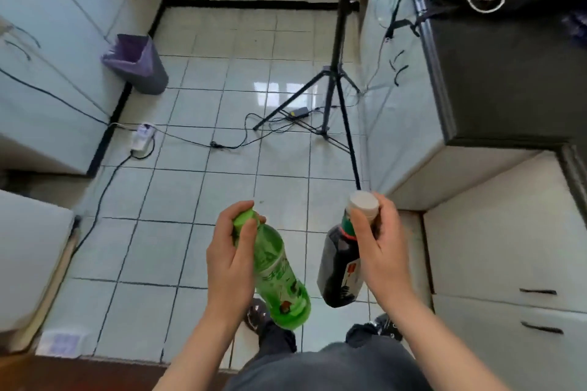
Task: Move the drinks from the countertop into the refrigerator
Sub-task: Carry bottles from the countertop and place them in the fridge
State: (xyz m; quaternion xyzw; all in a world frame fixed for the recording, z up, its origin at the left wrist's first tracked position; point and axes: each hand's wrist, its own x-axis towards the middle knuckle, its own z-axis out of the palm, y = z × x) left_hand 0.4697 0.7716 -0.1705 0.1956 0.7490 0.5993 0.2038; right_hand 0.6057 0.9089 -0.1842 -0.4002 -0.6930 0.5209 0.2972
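Plastic, both: your left hand (232,260) grips the green bottle (276,273) at its neck, your right hand (381,241) the dark bottle (338,270) likewise, above the floor (222,187). They look full, heavy and slick, so a grip lower on the body seems safer.

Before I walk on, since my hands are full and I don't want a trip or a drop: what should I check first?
1. Left hand grips the green bottle near its top: ok.
2. Right hand grips the dark bottle at the neck: ok.
3. Green cap and white cap on: ok.
4. Floor ahead free: not ok; a cable and a tripod are there.
5. Refrigerator door open: cannot tell; it is not in view.
6. A free hand for the door: not ok; both hold bottles.
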